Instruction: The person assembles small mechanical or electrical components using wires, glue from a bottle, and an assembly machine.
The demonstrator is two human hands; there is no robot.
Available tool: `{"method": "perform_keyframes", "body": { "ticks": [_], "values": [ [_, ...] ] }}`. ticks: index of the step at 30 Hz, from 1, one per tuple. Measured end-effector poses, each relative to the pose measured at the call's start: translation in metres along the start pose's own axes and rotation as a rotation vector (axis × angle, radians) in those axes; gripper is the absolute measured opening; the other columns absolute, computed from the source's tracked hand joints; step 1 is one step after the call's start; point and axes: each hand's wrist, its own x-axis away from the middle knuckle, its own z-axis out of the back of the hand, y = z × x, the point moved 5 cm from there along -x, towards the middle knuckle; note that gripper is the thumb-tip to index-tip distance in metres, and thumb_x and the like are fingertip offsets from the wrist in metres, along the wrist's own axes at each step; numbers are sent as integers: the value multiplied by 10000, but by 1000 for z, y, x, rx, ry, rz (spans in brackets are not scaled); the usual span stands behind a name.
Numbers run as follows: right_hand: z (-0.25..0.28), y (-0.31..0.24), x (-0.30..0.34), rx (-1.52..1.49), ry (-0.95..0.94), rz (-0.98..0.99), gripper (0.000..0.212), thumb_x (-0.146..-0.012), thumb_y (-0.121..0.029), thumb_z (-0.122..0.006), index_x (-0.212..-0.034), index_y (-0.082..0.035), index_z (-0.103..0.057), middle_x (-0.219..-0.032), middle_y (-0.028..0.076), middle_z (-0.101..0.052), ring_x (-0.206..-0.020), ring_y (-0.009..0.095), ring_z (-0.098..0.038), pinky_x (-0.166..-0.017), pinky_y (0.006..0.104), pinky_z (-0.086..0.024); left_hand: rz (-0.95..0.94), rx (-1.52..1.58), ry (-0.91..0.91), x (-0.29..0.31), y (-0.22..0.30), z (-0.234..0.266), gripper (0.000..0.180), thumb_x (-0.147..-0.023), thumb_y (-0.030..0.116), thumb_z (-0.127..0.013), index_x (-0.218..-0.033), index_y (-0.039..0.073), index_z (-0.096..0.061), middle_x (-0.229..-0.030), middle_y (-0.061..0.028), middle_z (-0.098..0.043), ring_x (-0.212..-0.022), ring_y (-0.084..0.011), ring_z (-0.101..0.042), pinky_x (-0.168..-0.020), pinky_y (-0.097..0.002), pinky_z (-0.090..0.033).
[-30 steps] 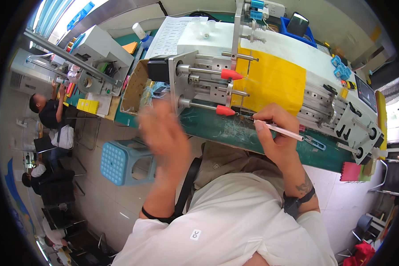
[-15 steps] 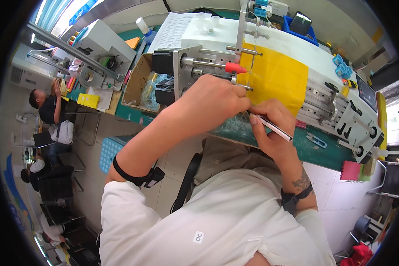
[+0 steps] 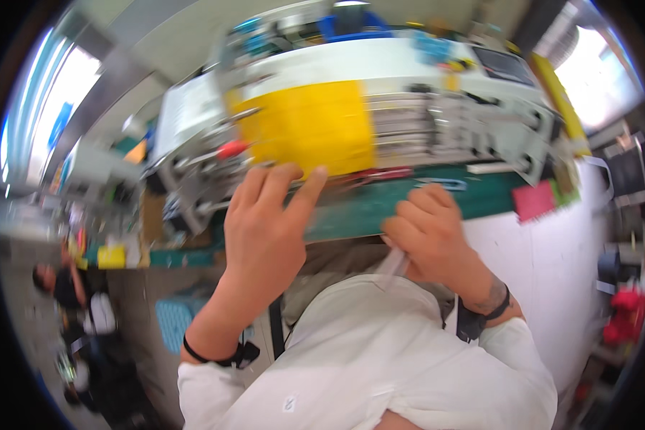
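Observation:
My left hand (image 3: 265, 229) is open, its fingers spread, just in front of the lower edge of a yellow sheet (image 3: 312, 125). The sheet lies over the rails of a metal machine (image 3: 401, 125); whether my fingertips touch it, I cannot tell. Beside my left hand, a red cone-shaped tip (image 3: 231, 149) sits on a shaft of the machine. My right hand (image 3: 430, 229) is closed over the bench's front edge. Out of its underside sticks a slim whitish tool (image 3: 391, 266), smeared by motion, so its kind does not show.
On the green bench top (image 3: 351, 211) lie a red-pink stick (image 3: 387, 173) and small blue-handled snips (image 3: 443, 184). A pink pad (image 3: 534, 202) hangs at the right corner. Behind the machine stands a blue bin (image 3: 355, 27). A blue stool (image 3: 175, 322) is at left; a person (image 3: 75, 287) sits beyond.
My hands have parted: the left has opened and pulled back toward me, the right has drawn back with the slim tool, which now points down toward me. The whole view has swung and blurred.

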Motion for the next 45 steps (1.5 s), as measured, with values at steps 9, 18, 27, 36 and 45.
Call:
{"method": "perform_keyframes", "body": {
  "ticks": [9,18,27,36,45],
  "values": [
    [-39,79,91,234,211,-415,467,-887,-99,-763,-1347,-41,-706,-1359,175,-653,-1299,394,-605,-1144,569,-450,-22,738,-140,-138,96,-96,265,-937,-1,-783,-1196,51,-810,-1119,-165,-796,-929,-366,-764,-836,-456,-612],
    [-48,90,104,112,326,-440,406,-912,-213,-805,-1266,-32,-722,-1326,200,-657,-1317,440,-578,-1151,610,-441,-332,195,-182,-202,179,-113,62,-902,97,-811,-963,84,-802,-939,-96,-762,-913,-355,-787,-778,-456,-623],
    [-43,94,109,99,381,-493,500,-893,-239,-825,-1333,-20,-730,-1330,196,-677,-1313,442,-603,-1185,616,-430,-159,391,139,-112,142,-96,140,-817,72,-860,-924,106,-776,-864,-65,-683,-806,-319,-715,-709,-449,-555],
    [-64,93,103,93,192,-569,482,-901,-228,-805,-1333,-27,-725,-1281,167,-715,-1301,380,-638,-1186,566,-445,-166,488,153,-100,157,-127,188,-860,183,-782,-1039,124,-770,-943,-73,-695,-861,-315,-703,-794,-470,-541],
    [-44,34,-24,-944,150,-610,330,-1076,-212,-727,-1320,10,-730,-1193,172,-779,-1078,287,-763,-1008,445,-603,-376,913,21,-5,137,-36,223,-837,146,-829,-1008,113,-688,-895,-51,-616,-675,-282,-654,-574,-440,-510]
  ]
}}
